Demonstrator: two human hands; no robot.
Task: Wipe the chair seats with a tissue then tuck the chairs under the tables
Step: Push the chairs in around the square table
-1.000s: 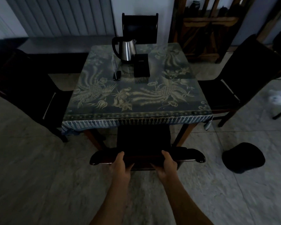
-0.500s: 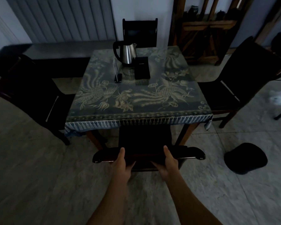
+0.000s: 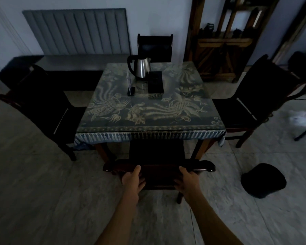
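A dark wooden chair stands right in front of me, its top rail (image 3: 198,167) facing me and its seat (image 3: 156,150) reaching under the near edge of the square table (image 3: 148,129) with a blue patterned cloth. My left hand (image 3: 133,181) grips the chair's backrest on the left. My right hand (image 3: 187,180) grips it on the right. No tissue shows in either hand. Three more dark chairs stand around the table: a left chair (image 3: 42,106), a right chair (image 3: 254,103) and a far chair (image 3: 155,46).
On the table stand a steel kettle (image 3: 140,69), a black box (image 3: 155,82) and a small card stand (image 3: 131,85). A black round object (image 3: 262,180) lies on the tiled floor at right. A wooden shelf (image 3: 224,41) and a dark low bench (image 3: 60,71) line the wall.
The view has drawn back and tilted up a little, so the table sits lower in frame. Both hands keep their grip on the chair back; the chair has barely shifted.
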